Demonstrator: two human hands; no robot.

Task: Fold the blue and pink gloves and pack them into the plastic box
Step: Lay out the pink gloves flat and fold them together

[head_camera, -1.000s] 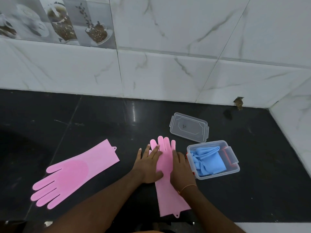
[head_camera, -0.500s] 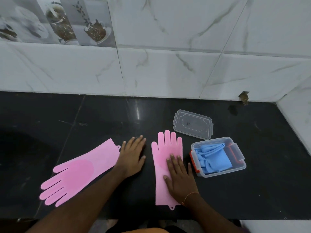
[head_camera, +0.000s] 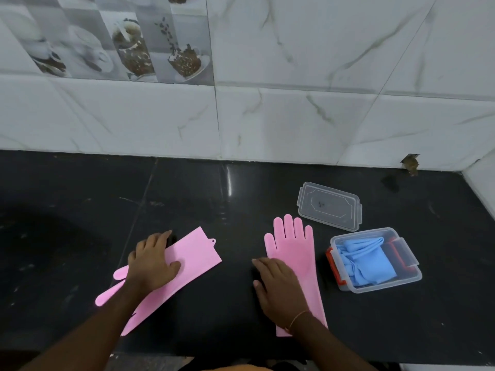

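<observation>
Head view: two pink gloves are spread on the black counter [head_camera: 80, 210], the left glove [head_camera: 187, 261] pressed under the flat left hand [head_camera: 151, 263], the right glove [head_camera: 297, 250] under the flat right hand [head_camera: 278, 287]. The blue gloves [head_camera: 367, 261] are already packed in the plastic box [head_camera: 407, 279], its lid [head_camera: 330, 206] laid behind it. The pink pair is judged not yet folded; next, one glove should be doubled over.

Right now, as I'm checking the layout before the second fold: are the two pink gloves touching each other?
Apart. The head view shows bare black counter between the left pink glove and the right pink glove.
</observation>
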